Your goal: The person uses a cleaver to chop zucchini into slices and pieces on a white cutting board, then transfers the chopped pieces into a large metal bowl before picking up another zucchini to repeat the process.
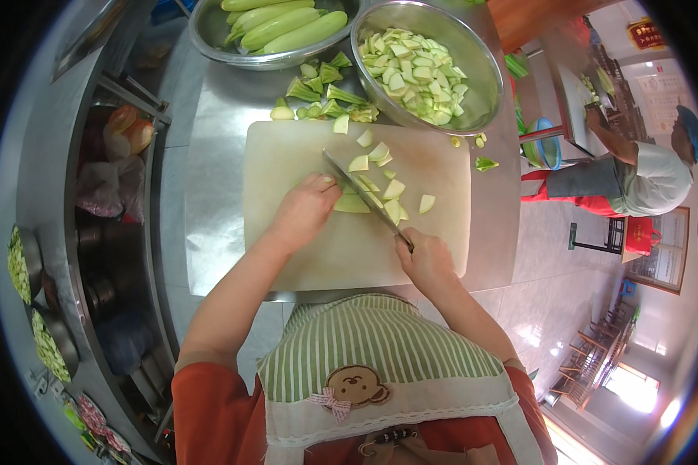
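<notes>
On a white cutting board [320, 256], my left hand [307, 208] presses down pale green squash pieces [352, 203], its fingers curled beside the blade. My right hand [429, 258] grips the handle of a kitchen knife [363, 189], whose blade slants across the squash with its tip pointing up and left. Cut squash wedges [393, 189] lie scattered to the right of the blade. Just beyond the board's far edge is a pile of trimmed squash ends [320, 87]. A tilted steel bowl [485, 87] at the far right holds many cut squash pieces [413, 70].
Whole pale green squashes [291, 26] fill a steel basin [256, 58] at the far left of the steel table [215, 203]. A steel shelf unit [64, 203] with bags stands at left. Another person [651, 174] in a blue cap works at a separate table on the right.
</notes>
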### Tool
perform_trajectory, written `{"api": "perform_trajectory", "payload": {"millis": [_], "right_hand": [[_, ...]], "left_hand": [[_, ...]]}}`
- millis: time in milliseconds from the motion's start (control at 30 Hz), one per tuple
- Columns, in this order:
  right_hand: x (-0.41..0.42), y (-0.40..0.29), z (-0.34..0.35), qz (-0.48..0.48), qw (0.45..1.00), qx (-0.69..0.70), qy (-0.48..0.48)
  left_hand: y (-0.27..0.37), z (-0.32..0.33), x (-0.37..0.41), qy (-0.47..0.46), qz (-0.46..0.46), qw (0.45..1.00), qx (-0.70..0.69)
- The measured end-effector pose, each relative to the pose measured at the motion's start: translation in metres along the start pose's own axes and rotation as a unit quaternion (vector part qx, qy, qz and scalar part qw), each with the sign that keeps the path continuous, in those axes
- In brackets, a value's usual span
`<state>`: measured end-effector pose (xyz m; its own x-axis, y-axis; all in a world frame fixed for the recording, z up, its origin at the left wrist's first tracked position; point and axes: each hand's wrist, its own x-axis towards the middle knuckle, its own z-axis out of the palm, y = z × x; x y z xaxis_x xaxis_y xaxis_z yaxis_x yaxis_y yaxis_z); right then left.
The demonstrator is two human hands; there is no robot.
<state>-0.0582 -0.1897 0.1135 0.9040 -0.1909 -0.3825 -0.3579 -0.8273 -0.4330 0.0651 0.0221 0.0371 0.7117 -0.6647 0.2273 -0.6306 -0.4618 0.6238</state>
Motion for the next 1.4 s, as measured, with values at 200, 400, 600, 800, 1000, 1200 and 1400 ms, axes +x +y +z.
{"api": "perform_trajectory", "payload": {"millis": [200, 400, 600, 800, 1000, 1200, 1400], "right_hand": [[-0.012, -0.013, -0.009, -0.001, 1.0, -0.002, -0.008], [0.004, -0.011, -0.001, -0.029, 1.0, 0.002, 0.007], [0.008, -0.002, 0.02, -0.034, 0.999, 0.012, 0.033], [0.007, -0.01, -0.008, 0.005, 1.0, 0.026, 0.01], [-0.012, -0.02, -0.017, -0.009, 1.0, 0.012, 0.006], [-0.013, -0.027, -0.007, -0.022, 1.0, -0.003, 0.01], [0.006, -0.023, 0.006, -0.038, 0.999, -0.003, 0.015]], "left_hand": [[-0.003, -0.001, -0.001, -0.037, -0.016, 0.999, 0.022], [-0.007, 0.001, 0.001, 0.006, 0.014, 1.0, 0.016], [-0.005, 0.005, -0.002, 0.014, 0.018, 1.0, 0.003], [-0.005, -0.001, -0.006, 0.036, 0.019, 0.999, 0.006], [-0.014, -0.006, -0.014, 0.03, 0.007, 0.999, 0.014], [-0.018, -0.009, -0.011, -0.009, 0.001, 1.0, 0.011], [-0.019, -0.006, -0.013, 0.019, 0.016, 1.0, -0.004]]}}
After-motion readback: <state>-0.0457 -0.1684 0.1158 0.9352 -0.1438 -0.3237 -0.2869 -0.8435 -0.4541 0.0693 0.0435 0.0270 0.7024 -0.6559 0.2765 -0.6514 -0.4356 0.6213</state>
